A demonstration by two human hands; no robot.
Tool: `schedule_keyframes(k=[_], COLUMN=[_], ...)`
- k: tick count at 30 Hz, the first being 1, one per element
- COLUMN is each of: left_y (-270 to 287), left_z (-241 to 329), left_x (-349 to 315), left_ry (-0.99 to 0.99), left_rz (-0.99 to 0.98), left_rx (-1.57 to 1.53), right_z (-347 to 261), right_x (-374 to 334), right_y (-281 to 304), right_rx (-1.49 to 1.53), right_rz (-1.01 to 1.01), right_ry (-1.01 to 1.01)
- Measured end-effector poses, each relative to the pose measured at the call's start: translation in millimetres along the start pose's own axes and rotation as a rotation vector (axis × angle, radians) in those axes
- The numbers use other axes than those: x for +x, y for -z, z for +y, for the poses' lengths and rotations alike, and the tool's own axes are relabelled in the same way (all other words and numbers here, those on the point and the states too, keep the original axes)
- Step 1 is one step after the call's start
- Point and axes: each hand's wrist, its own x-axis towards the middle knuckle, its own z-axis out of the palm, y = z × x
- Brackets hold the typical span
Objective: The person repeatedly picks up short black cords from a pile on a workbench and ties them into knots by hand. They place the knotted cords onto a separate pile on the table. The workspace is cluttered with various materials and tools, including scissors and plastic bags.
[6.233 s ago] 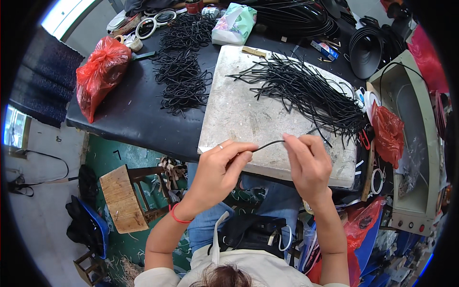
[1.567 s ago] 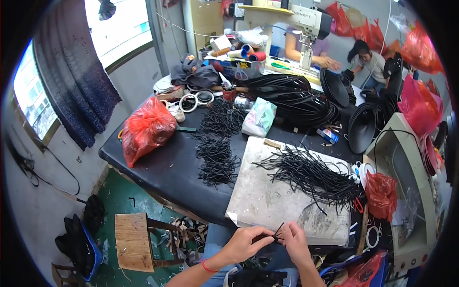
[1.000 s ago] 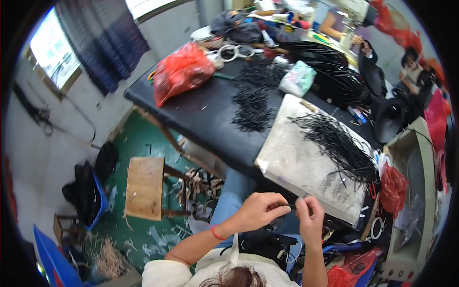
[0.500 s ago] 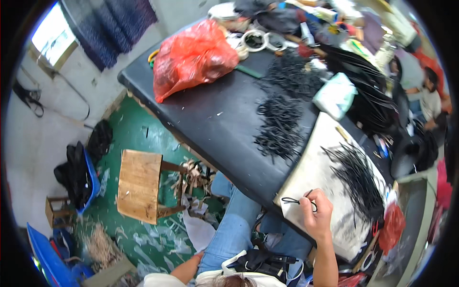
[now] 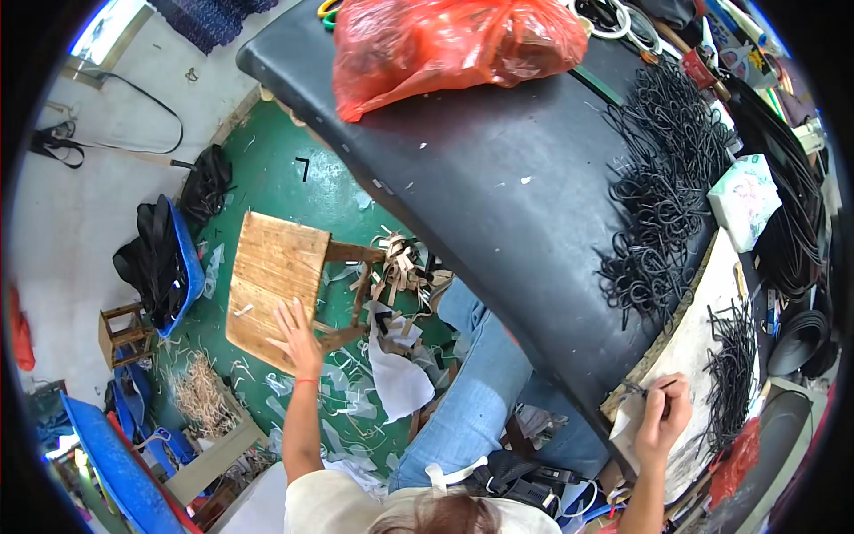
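Note:
My left hand [image 5: 298, 343] is open, its fingers spread on the near edge of a wooden stool [image 5: 277, 267] that stands to my left. At the right, my right hand [image 5: 663, 416] is closed in a pinch over a pale board [image 5: 698, 356] at the table's near corner. A thin black cord [image 5: 633, 388] sticks out to the left of its fingers; the rest is hidden in the grip. Beside that hand, a bundle of black cords [image 5: 731, 369] lies on the board. Further off, a tangled heap of black looped cords [image 5: 654, 231] rests on the dark table [image 5: 480, 200].
A red plastic bag [image 5: 445, 53] sits at the table's far side. A tissue pack [image 5: 745, 200] and black coils [image 5: 778, 205] lie at the right. Scraps litter the green floor [image 5: 298, 160]. Blue containers [image 5: 182, 267] stand at the left.
My left hand has come up from beside my leg onto the stool. My right hand still grips the cord. The view has turned, moving the table contents rightward and up.

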Motion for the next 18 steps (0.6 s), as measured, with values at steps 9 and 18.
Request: schedule_keyframes(k=[9, 18], left_y=[4, -127], left_z=[-22, 50], left_x=[41, -237], left_ry=[-0.151, 0.250], left_rz=[0.125, -1.437], left_rx=[-0.079, -0.837], right_z=[-4, 0], right_x=[5, 2], right_y=[-2, 7], right_rx=[-0.035, -0.228], right_rz=[0.069, -0.014], right_ry=[-0.008, -0.073])
